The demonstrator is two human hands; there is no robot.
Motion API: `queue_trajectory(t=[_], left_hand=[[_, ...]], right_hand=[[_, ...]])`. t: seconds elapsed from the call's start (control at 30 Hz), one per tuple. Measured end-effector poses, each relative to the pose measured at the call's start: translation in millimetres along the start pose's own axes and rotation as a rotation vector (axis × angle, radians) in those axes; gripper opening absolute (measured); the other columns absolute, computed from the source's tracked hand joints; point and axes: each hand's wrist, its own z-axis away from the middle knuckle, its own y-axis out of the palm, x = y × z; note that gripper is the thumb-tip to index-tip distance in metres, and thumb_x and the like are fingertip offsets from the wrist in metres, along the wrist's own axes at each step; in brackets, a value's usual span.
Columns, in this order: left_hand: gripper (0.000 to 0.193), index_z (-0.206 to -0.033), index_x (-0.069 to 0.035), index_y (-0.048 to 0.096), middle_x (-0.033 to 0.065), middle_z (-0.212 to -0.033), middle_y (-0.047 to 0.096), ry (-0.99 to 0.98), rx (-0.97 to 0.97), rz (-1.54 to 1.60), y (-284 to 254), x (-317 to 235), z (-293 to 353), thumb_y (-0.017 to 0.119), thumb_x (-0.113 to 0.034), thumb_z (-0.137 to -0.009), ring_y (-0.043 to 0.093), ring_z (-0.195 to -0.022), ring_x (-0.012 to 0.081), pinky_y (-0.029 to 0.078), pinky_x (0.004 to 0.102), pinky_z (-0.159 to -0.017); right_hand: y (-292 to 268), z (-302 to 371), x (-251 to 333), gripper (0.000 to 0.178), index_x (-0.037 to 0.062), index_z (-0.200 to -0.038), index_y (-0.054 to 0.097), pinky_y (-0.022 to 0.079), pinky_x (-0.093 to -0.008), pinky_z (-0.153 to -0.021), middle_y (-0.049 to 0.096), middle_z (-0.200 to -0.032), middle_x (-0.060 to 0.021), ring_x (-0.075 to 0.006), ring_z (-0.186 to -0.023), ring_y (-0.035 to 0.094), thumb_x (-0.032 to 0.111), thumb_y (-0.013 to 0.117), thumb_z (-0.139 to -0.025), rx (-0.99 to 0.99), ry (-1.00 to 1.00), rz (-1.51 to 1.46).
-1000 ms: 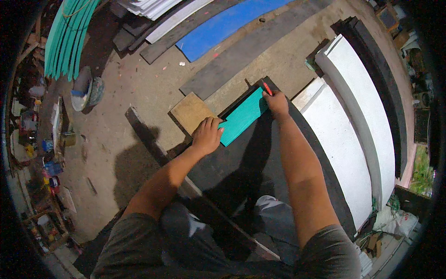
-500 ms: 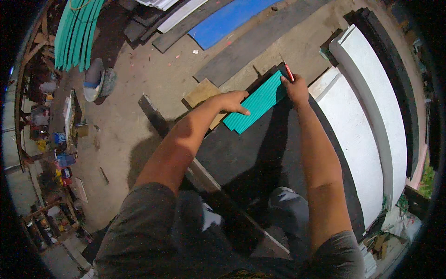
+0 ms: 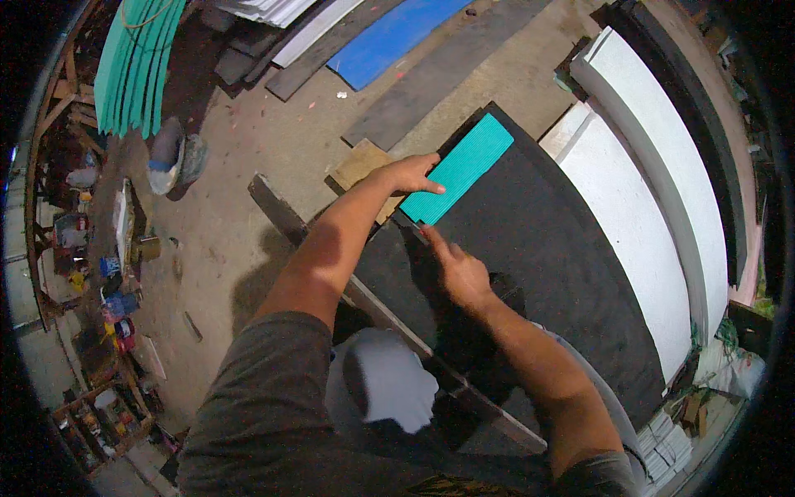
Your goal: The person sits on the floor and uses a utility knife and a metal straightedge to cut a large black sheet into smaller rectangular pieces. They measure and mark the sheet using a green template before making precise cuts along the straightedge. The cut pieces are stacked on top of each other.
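A ribbed teal foam-like template [image 3: 462, 168] lies slantwise on a large black sheet [image 3: 546, 224]. My left hand [image 3: 416, 174] presses on the template's left edge, fingers and thumb spread across it. Just below the template's near-left end, my right hand [image 3: 464, 272] is closed with its index finger stretched forward. It grips a slim knife whose blade reaches the corner of the template; most of the knife is hidden by the fingers. Beside my left hand, a tan block [image 3: 359, 164] lies at the sheet's left edge.
White sheets [image 3: 627, 207] and black strips [image 3: 700, 132] curve along the right. At the far side lie a blue strip [image 3: 389, 41] and a dark strip [image 3: 447, 74]. Teal strips [image 3: 137, 70] hang at far left, near a bucket [image 3: 178, 157]. A dark bar [image 3: 281, 209] lies by my left arm.
My right hand has moved with the knife from the template's far-right end to its near-left end. My left hand stays on the template, which has barely shifted.
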Motion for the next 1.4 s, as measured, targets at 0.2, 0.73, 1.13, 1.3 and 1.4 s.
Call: queue_trajectory(t=[0.2,0.73,1.13,1.3,1.4], left_hand=[[0.079,-0.135,0.004,0.051,0.0303,-0.131,0.062,-0.017,-0.006,-0.044,1.7,-8.9,-2.6,0.086,-0.041,-0.080,0.060,-0.125,0.0428,0.048,0.0478,-0.102],[0.074,-0.132,0.003,0.053,0.0289,-0.127,0.065,-0.020,-0.003,-0.015,0.2,-4.0,0.1,0.086,-0.039,-0.080,0.064,-0.120,0.0399,0.050,0.0465,-0.099],[0.073,-0.131,0.003,0.057,0.0227,-0.119,0.068,-0.021,-0.068,0.026,1.3,-9.0,4.0,0.089,-0.035,-0.078,0.066,-0.112,0.0322,0.052,0.0427,-0.093],[0.072,-0.142,-0.005,0.057,0.0216,-0.127,0.065,0.023,-0.394,-0.013,27.5,-20.8,32.6,0.080,-0.044,-0.086,0.062,-0.117,0.0345,0.050,0.0435,-0.097],[0.068,-0.148,-0.010,0.054,0.0225,-0.142,0.054,-0.105,-0.679,-0.530,83.6,-30.2,66.2,0.069,-0.048,-0.094,0.052,-0.129,0.0395,0.042,0.0517,-0.107]], right_hand=[[19.0,-20.0,13.3,0.080,0.0307,-0.162,0.028,0.060,-0.0530,-0.071,0.067,-0.104,-0.0225,-0.0413,-0.085,0.073,0.002,0.053,-0.091,-0.067,0.033,0.100],[29.4,-40.9,31.2,0.069,0.0278,-0.163,0.028,0.062,-0.0519,-0.069,0.067,-0.105,-0.0232,-0.0399,-0.087,0.075,0.011,0.050,-0.099,-0.022,0.113,0.230],[4.2,-13.1,13.5,0.061,0.0232,-0.161,0.027,0.061,-0.0533,-0.077,0.067,-0.114,-0.0248,-0.0433,-0.093,0.074,0.014,0.044,-0.104,0.069,0.099,0.122],[45.2,25.3,-36.8,0.044,0.0122,-0.139,0.057,0.057,-0.0509,-0.081,0.071,-0.099,-0.0242,-0.0435,-0.089,0.071,0.022,0.063,-0.097,-0.508,0.276,-0.307],[29.9,9.5,-46.5,0.033,0.0046,-0.118,0.064,0.054,-0.0505,-0.086,0.072,-0.098,-0.0250,-0.0435,-0.096,0.071,0.028,0.069,-0.095,-0.577,0.574,-0.533]])
